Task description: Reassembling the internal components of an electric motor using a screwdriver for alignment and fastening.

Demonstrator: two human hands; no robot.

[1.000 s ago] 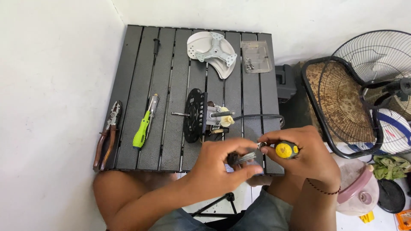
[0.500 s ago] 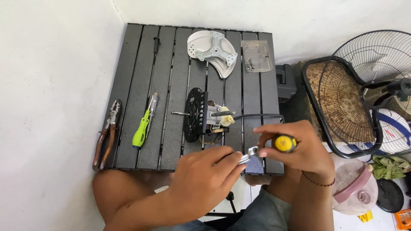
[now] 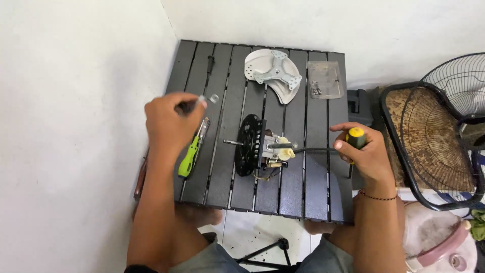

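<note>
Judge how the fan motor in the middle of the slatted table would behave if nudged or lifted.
The fan motor looks dense: metal core and black round plate, so probably heavy for its size. Resting on the plate's edge, with its shaft pointing sideways, it might roll or rock if pushed. The black cable trailing right would likely drag against a lift.

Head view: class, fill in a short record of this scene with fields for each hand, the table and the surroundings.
Left hand: raised over the table, pinching a small metal part
Right hand: grips a yellow-handled screwdriver
Table centre: fan motor on dark slatted table
Table left: green screwdriver
Table back: white cover, clear tray
Right side: fan guard
</note>
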